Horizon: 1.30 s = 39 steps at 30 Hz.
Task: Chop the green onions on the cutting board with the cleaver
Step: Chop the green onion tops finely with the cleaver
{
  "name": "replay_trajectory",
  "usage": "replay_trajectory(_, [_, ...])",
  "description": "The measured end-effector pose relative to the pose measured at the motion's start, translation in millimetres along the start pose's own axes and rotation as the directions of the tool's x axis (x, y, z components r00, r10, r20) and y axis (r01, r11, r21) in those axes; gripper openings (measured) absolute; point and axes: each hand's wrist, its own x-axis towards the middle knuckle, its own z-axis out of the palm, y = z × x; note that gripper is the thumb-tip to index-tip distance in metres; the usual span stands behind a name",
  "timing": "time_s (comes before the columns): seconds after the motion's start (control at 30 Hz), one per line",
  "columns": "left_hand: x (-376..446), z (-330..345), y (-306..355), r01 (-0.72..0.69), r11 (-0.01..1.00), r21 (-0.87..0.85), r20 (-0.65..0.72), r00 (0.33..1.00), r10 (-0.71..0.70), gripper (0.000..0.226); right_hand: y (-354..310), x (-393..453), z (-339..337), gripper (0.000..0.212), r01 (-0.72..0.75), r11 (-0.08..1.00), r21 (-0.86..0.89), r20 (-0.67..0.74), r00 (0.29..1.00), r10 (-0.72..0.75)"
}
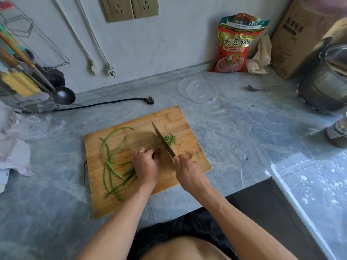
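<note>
A bamboo cutting board (116,201) lies on the grey marble counter. Long green onions (108,152) curl across its left half. My left hand (146,165), wearing a ring, presses down on their bunched ends near the board's middle. My right hand (189,170) grips the handle of the cleaver (162,140), whose blade stands edge-down on the board just right of my left fingers. A small pile of chopped green onion pieces (170,139) lies to the right of the blade.
A clear plastic lid (197,90) and a metal spoon (262,88) lie behind the board. A red snack bag (235,44), a cloth, a cardboard box and a steel pot (326,79) stand at the back right. A black power cord (105,104) and utensil rack sit left.
</note>
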Motion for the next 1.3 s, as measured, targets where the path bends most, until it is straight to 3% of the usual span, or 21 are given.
replay_trajectory(0.13, [1,-3,-4,-0.061,0.998,0.009,0.011,0.998,0.061,0.008,2,4,-11,0.040,-0.021,1.000,-0.002,-0.020,1.000,0.021])
replay_trajectory(0.3, [3,-6,-12,-0.169,0.985,0.040,0.068,0.984,0.167,0.029,10,2,-22,0.042,0.041,0.999,0.003,0.004,0.999,-0.041])
replay_trajectory(0.63, [7,-9,-11,-0.108,0.990,-0.090,0.050,0.992,0.113,0.008,18,-13,-14,0.040,0.078,0.997,-0.015,0.051,0.996,-0.077])
replay_trajectory(1.1, [5,-5,-4,-0.121,0.972,-0.201,-0.036,0.993,0.116,0.007,13,-14,-17,0.042,0.104,0.991,-0.080,0.050,0.994,-0.100])
replay_trajectory(1.3, [5,-2,-4,-0.114,0.979,-0.167,-0.047,0.993,0.107,0.009,14,-19,-12,0.043,0.108,0.984,-0.138,0.031,0.994,-0.105])
